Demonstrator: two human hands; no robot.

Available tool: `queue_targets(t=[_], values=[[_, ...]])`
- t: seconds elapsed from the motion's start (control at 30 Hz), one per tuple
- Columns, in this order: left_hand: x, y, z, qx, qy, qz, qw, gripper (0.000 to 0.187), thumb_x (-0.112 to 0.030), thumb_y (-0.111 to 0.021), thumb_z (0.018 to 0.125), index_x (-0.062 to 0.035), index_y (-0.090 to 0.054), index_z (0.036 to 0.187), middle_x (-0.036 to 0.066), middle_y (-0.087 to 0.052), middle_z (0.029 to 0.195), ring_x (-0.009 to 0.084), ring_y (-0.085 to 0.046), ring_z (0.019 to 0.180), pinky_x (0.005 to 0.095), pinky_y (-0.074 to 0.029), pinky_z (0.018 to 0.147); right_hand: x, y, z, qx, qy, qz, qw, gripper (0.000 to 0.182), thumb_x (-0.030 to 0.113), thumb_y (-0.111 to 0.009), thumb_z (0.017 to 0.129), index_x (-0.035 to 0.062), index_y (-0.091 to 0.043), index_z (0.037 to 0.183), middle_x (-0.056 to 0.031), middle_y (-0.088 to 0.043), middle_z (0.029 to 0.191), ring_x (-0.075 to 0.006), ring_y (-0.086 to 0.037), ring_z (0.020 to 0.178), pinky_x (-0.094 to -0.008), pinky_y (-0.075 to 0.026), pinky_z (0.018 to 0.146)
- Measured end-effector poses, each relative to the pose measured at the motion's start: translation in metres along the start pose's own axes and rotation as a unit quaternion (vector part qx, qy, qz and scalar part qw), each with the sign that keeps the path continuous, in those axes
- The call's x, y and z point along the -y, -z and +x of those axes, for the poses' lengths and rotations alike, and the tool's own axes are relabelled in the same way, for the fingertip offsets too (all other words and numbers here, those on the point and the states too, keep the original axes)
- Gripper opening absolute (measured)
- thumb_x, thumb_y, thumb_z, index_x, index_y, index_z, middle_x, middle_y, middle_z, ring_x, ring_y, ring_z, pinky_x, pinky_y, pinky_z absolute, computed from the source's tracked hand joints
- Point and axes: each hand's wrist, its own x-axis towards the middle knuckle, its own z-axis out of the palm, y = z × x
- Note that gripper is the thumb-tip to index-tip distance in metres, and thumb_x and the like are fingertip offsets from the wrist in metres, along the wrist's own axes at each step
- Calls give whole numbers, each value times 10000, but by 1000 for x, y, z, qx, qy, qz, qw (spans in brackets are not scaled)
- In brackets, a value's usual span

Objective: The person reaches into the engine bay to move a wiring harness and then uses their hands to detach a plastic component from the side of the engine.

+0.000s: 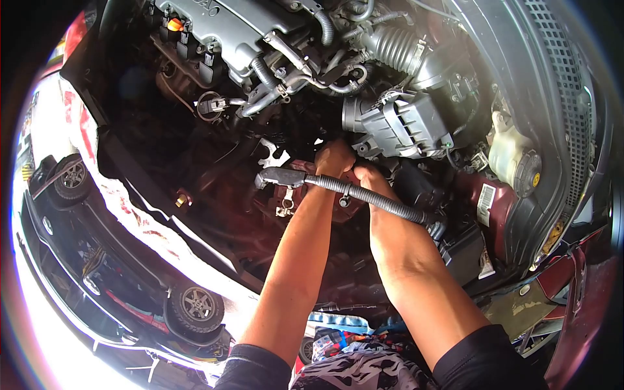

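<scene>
Deep in the engine bay, my left hand point(335, 157) is curled closed beside the air filter housing point(404, 123). My right hand point(368, 175) is right next to it, bent downward with its fingers partly hidden and closed. What either hand grips is out of sight in the shadow. A corrugated hose point(374, 197) with a black end piece crosses above both forearms. Under the hose lies a dark red metal bracket point(344, 203) with a bolt. A light metal clamp point(285, 203) and a pale bracket point(273, 155) are left of my left wrist.
The engine cover point(227, 26) is at the top, with a ribbed air intake duct point(393, 49) to its right. A washer fluid or coolant reservoir point(510, 153) stands at the right. The front body edge point(162, 221) runs along the left; a dark car point(110, 260) is beyond.
</scene>
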Motion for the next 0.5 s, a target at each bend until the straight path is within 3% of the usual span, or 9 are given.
queue_targets(t=[0.33,0.5], values=[[-5,1,2,1,45,16,999,362,-145,-637,868,-139,-744,1213,169,-729,1241,361,-699,1167,451,-581,948,15,-6,-21,-5,-15,60,998,332,140,-536,1038,42,-651,1333,-95,-667,1323,-163,-613,1196,-330,-495,1029],[-1,1,6,20,34,-30,999,473,-164,-648,838,-88,-680,1304,204,-686,1308,388,-663,1211,467,-550,992,12,-3,-34,-12,-22,76,997,336,145,-541,1036,41,-646,1338,-94,-663,1328,-164,-610,1200,-331,-492,1032]])
